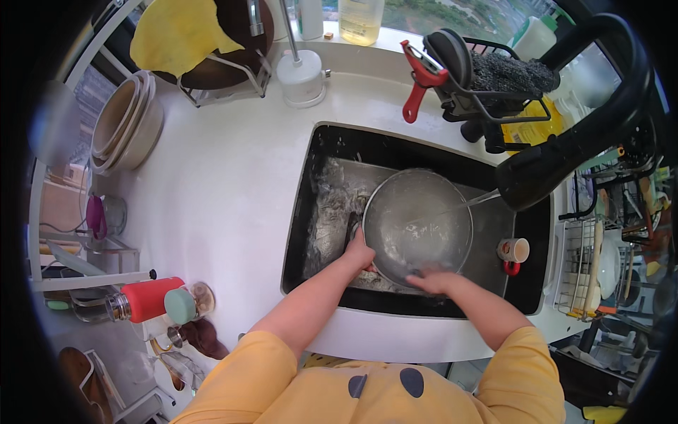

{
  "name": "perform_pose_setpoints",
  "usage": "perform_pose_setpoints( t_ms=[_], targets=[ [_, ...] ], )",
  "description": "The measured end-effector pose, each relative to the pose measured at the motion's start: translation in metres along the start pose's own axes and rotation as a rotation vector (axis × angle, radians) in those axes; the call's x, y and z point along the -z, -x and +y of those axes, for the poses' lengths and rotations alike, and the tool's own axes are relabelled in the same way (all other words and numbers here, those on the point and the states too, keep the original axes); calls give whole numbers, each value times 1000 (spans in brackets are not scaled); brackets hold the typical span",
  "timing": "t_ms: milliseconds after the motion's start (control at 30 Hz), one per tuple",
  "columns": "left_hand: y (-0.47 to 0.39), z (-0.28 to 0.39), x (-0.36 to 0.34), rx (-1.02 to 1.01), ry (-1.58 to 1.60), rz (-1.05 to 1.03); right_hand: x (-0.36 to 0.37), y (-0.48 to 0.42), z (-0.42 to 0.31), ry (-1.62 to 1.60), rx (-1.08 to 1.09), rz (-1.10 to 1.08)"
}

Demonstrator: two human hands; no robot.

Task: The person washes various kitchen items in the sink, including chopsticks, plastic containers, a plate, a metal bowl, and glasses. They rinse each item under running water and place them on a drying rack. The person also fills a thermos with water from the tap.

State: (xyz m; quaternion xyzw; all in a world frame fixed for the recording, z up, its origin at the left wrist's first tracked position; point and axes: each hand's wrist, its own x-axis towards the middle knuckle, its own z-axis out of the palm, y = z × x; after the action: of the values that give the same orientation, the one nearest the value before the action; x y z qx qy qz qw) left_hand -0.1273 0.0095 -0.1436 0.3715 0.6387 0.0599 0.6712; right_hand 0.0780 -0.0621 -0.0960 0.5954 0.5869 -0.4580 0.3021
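Note:
A round metal pan [418, 222] is held tilted in the black sink [328, 143], and water from the black faucet [522, 177] runs onto its inner face. My left hand [362, 252] grips the dark handle at the pan's left side. Over the pan's lower part lies my right hand [431, 278], blurred, with its fingers at the surface; whether it holds anything is not visible. Water splashes on the sink floor left of the pan. A small mug with a red handle [514, 250] lies in the sink on the right.
A black caddy [476, 100] holds a steel scrubber [508, 74] and a red peeler [424, 77] behind the sink. Stacked basins [127, 124] and a red bottle [153, 299] are on the left. A wire dish rack [574, 265] stands right of the sink.

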Motion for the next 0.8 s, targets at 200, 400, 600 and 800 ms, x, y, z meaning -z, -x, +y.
perform_pose_setpoints(
  t_ms=[200,400,600,800],
  targets=[
    [-4,-11,0,7,-37,-43,35,-77,36,199,-350,542],
    [10,6,-3,-7,-154,-12,55,-111,-67,9,-116,747],
    [-5,-22,-5,-126,-340,274,-42,-131,1,77,935,626],
    [58,17,-2,-824,-1587,-37,-18,-43,61,505,458,331]
  ],
)
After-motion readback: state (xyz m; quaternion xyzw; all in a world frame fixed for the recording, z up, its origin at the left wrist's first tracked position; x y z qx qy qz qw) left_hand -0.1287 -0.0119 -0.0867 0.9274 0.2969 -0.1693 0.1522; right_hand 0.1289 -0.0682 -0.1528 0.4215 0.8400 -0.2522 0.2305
